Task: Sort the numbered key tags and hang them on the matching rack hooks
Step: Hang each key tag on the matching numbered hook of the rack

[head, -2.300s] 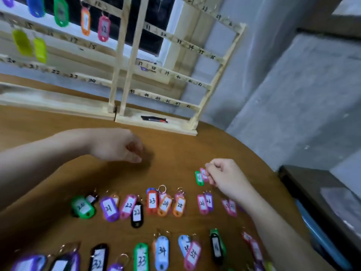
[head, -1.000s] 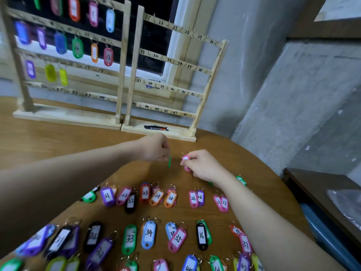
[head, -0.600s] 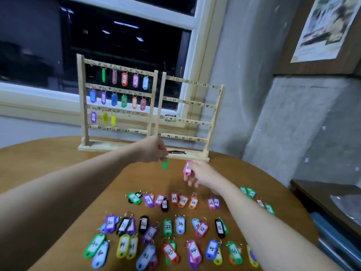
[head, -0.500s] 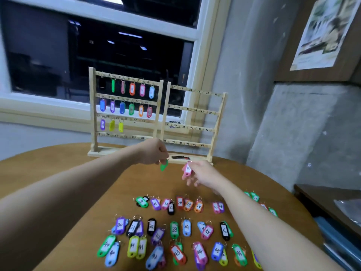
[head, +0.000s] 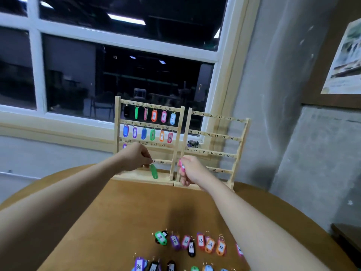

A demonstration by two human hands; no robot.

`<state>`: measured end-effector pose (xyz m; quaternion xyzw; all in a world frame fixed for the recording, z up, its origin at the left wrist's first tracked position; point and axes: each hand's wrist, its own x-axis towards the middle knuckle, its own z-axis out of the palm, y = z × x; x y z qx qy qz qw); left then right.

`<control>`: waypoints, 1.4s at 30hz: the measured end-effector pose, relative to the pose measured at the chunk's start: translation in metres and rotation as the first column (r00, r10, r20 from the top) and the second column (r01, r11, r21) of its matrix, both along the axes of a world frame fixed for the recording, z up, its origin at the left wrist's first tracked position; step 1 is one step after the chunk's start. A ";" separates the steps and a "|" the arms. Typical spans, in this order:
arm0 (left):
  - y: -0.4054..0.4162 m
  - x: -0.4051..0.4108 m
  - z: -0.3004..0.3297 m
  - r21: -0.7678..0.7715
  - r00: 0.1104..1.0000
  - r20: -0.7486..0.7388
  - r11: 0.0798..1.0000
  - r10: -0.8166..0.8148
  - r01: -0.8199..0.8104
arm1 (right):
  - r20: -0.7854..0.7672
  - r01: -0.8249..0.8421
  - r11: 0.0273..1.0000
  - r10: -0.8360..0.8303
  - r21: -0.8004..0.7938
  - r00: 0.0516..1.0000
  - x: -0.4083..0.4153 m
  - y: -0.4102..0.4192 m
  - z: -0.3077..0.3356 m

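Left grip (head: 136, 157) pinches green tag (head: 154, 171); right grip (head: 192, 170) clasps pink tag (head: 181, 166).

Looks like an office or institutional workroom after dark. Shown by a large white-framed window (head: 125, 61) giving onto a dim hall with ceiling strip lights and chairs, bare grey concrete walls (head: 304, 114), and a poster (head: 345, 61) pinned on a brown board. Also a round wooden table (head: 136, 216) bearing two numbered wooden key racks (head: 181, 145).
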<state>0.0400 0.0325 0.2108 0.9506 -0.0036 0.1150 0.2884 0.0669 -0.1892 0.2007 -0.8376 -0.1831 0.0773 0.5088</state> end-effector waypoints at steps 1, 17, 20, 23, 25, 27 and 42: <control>0.005 0.006 0.002 -0.022 0.999 0.023 0.999 0.024 -0.024 | -0.003 -0.016 1.000 0.016 0.015 1.000 0.008 0.007 0.003; 0.065 0.129 -0.010 -0.086 0.976 0.065 0.976 0.206 -0.200 | 0.119 -0.050 0.987 0.032 0.155 0.992 0.146 0.118 -0.029; 0.075 0.137 -0.012 -0.039 0.985 0.073 0.987 0.158 -0.156 | 0.097 -0.006 0.985 -0.011 0.171 0.995 0.165 0.138 -0.044; 0.080 0.143 -0.013 0.000 0.992 0.074 0.994 0.105 -0.105 | 0.110 0.063 0.985 -0.082 0.164 0.991 0.179 0.152 -0.057; 0.081 0.148 -0.014 -0.009 0.992 0.078 0.995 0.097 -0.096 | 0.121 0.077 0.982 -0.099 0.175 0.988 0.183 0.156 -0.061; 0.081 0.153 -0.016 -0.023 0.991 0.097 0.996 0.093 -0.091 | 0.136 0.083 0.983 -0.106 0.165 0.985 0.185 0.158 -0.063; 0.059 0.179 -0.039 -0.228 0.963 0.138 0.954 0.231 -0.196 | 0.067 -0.016 0.998 0.012 0.058 0.998 0.187 0.148 -0.082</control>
